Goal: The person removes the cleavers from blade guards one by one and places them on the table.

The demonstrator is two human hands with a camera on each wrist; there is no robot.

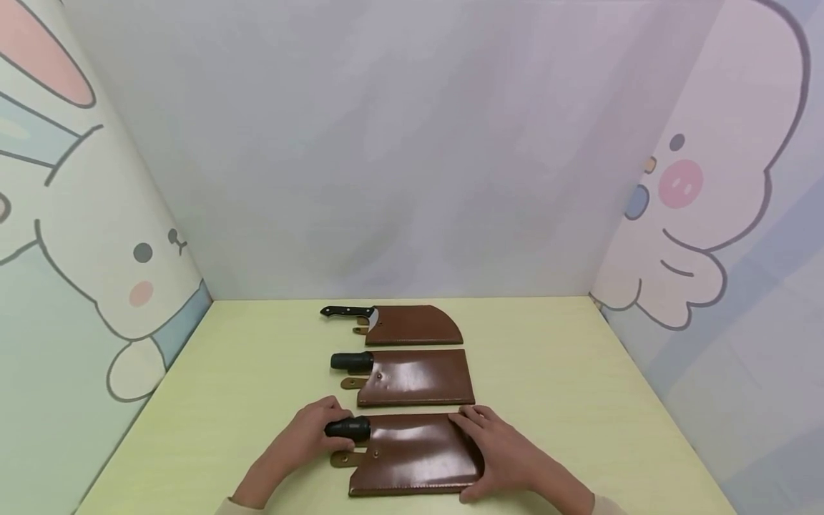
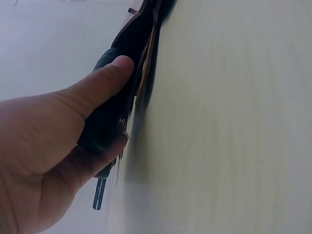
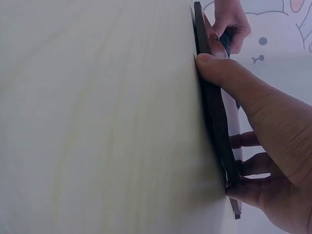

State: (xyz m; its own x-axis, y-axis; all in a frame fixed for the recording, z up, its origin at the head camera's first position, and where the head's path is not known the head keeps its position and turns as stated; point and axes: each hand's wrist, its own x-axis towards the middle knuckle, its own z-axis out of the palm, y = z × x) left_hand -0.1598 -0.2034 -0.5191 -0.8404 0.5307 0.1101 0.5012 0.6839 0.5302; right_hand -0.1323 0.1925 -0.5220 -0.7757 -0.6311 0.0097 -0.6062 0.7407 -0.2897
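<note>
Nearest to me lies a cleaver in a brown leather sheath (image 1: 418, 454), its black handle (image 1: 350, 428) pointing left. My left hand (image 1: 309, 435) grips that handle, with the thumb along the near side and the fingers round the far side. The left wrist view shows the thumb and a fingertip on the dark handle (image 2: 100, 129). Across the right end of the sheath, my right hand (image 1: 508, 458) spans from corner to corner. In the right wrist view its thumb and fingers hold the edges of the sheath (image 3: 214, 102). The blade is hidden inside.
Just beyond lies a second sheathed knife (image 1: 418, 378) with a black handle. Farther back is a third sheathed knife (image 1: 415, 325) with a riveted handle and a curved sheath end. All lie on a pale yellow table (image 1: 579, 379) against a grey back wall (image 1: 399, 157).
</note>
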